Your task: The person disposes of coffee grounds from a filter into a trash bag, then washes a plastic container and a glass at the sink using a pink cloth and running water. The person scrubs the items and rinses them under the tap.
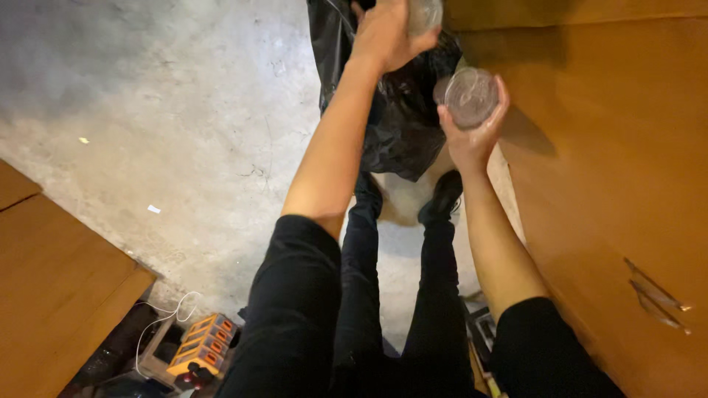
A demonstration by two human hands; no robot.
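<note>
I look straight down past my black-clad legs at a concrete floor. My left hand (385, 33) grips a clear plastic cup (425, 13) at the top edge of the view, over a black plastic bag (402, 121). My right hand (472, 136) holds a second clear round cup or lid (470, 96) from below, its circular face turned toward me, beside the bag's right side. Both arms are stretched forward. The bag hangs or stands above my shoes (445, 193), and its opening is hidden by my left hand.
A brown wooden cabinet side (612, 169) fills the right, with metal handles (655, 295) low down. Another wooden surface (51, 287) sits at lower left. An orange power strip (200, 343) with a white cable lies on the grey concrete floor (184, 110).
</note>
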